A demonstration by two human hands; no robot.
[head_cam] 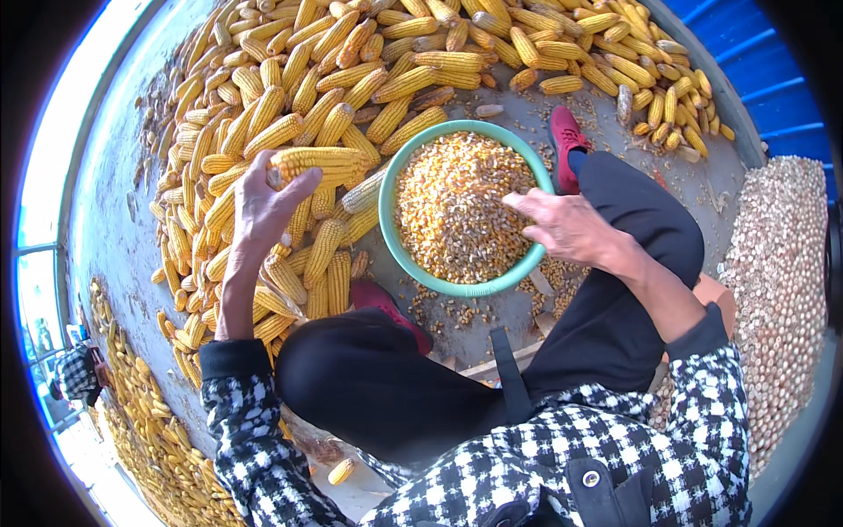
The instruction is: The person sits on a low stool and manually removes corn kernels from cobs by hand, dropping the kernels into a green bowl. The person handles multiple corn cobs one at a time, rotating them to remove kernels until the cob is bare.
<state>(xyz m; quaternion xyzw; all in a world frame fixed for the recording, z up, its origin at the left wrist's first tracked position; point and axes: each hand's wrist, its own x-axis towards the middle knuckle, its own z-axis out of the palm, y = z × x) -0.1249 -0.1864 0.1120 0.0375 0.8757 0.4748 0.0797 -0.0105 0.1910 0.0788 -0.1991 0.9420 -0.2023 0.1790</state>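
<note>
A round green plastic basin (471, 289) stands on the floor between my feet, heaped with loose corn kernels (467, 204). To its left, my left hand (273, 191) grips the butt end of a yellow ear of corn (323, 165), which lies level above the pile of ears (323, 250). Over the basin's right rim is my right hand (560, 221), its thumb and index finger apart and pointing at the kernels. No object shows in that hand; its palm side is hidden.
Piled ears of corn (435, 62) spread beyond the basin. Spilled kernels (461, 313) lie around it. Stacked bare cobs (777, 277) line the right side, by a blue corrugated metal sheet (757, 66). Another person (78, 372) is at the far left, beside a second corn pile (151, 428).
</note>
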